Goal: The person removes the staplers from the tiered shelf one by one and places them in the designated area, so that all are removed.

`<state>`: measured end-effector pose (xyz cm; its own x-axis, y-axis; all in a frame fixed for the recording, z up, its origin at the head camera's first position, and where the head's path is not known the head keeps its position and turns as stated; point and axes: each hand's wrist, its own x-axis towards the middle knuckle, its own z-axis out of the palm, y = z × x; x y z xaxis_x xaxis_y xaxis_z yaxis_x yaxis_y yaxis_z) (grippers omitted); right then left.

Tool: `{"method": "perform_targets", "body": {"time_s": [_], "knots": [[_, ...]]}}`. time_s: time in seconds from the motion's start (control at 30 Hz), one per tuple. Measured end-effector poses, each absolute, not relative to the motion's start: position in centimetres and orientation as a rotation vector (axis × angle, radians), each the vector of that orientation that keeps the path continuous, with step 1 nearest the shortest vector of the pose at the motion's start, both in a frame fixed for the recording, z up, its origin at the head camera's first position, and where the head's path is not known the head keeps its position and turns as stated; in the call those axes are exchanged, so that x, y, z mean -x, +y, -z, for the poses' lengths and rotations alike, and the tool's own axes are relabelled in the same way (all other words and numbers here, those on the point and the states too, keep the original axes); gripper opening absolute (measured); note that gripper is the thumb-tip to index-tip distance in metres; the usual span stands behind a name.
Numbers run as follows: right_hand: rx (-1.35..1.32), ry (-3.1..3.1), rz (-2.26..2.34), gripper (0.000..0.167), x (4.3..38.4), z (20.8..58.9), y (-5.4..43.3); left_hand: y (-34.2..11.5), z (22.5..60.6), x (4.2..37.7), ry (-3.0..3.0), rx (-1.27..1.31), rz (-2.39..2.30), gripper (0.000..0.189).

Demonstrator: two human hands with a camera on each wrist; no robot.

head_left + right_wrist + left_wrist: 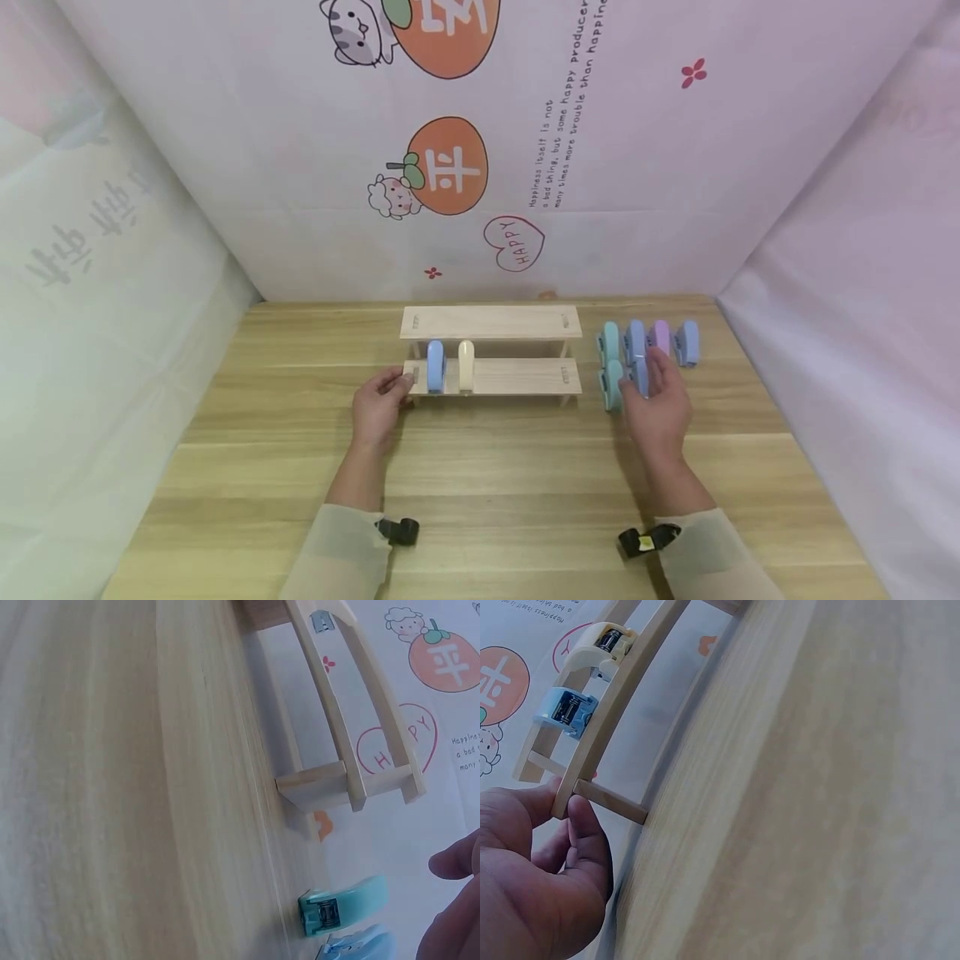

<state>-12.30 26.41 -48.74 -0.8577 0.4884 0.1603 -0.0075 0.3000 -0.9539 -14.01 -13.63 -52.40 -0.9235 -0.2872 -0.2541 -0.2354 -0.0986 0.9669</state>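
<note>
A two-level light wooden rack (525, 375) stands on the table. On its lower board sit a blue plastic clip (436, 367) and a cream plastic clip (467, 367), side by side. My left hand (378, 408) pinches the left end of that board between thumb and fingers. To the right of the rack, my right hand (658, 412) is over a group of clips, thumb and fingers spread apart around a blue clip (639, 375). A teal clip (341, 906) lies beside it. In the right wrist view, the hand shows a gap to these clips.
Behind the right hand is a row with another teal clip (610, 340), a blue clip (634, 337), a purple clip (660, 333) and a further blue clip (687, 343). A printed white cloth (637, 242) hangs at the table's back edge, with cloth at both sides.
</note>
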Motion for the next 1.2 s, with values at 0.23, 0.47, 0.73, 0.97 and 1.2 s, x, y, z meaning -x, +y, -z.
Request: {"method": "perform_targets", "body": {"time_s": [0.23, 0.47, 0.73, 0.97, 1.2], "knots": [[0.455, -2.185, -1.588, 0.064, 12.4, 48.8, 26.3, -13.6, 52.4, 14.0, -2.062, -0.604, 2.235, 0.037], [0.468, -2.192, -1.625, 0.067, 12.4, 49.1, 25.9, -13.6, 52.4, 14.1, -2.082, -0.606, 2.226, 0.037], [0.388, -2.170, -1.697, 0.067, 12.2, 49.5, 24.9, -13.6, 52.5, 14.1, -2.053, -0.605, 2.232, 0.035], [0.323, -2.116, -1.767, 0.063, 12.0, 49.6, 23.8, -13.6, 52.4, 14.1, -2.043, -0.608, 2.230, 0.036], [0.298, -2.155, -1.840, 0.066, 11.9, 49.8, 22.5, -13.6, 52.5, 14.1, -2.054, -0.601, 2.226, 0.035]]}}
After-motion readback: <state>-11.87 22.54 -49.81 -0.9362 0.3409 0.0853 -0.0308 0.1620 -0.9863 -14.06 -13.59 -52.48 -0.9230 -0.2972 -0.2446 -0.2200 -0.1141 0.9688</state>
